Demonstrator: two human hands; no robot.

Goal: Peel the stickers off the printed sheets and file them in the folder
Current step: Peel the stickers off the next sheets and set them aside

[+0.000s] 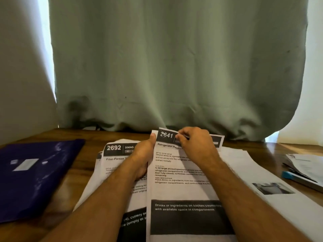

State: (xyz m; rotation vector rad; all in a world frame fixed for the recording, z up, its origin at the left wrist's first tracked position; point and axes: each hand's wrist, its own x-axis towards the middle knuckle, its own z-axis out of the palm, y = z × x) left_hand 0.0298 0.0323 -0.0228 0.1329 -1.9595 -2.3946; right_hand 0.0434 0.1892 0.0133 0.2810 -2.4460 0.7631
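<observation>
A printed sheet headed 2641 point(181, 187) lies in front of me, its top edge lifted off the table. My left hand point(143, 154) grips its upper left edge, thumb on the front. My right hand point(194, 144) pinches at the dark header strip point(166, 135) near the number, where a sticker seems to sit; the sticker itself is too small to make out. A second sheet headed 2692 point(115, 154) lies underneath to the left. The dark blue folder point(35, 175) lies closed at the left.
More white sheets point(265, 187) spread to the right on the wooden table point(83, 172). Papers with a blue-capped pen point(295, 177) lie at the far right edge. A green curtain point(174, 67) hangs right behind the table.
</observation>
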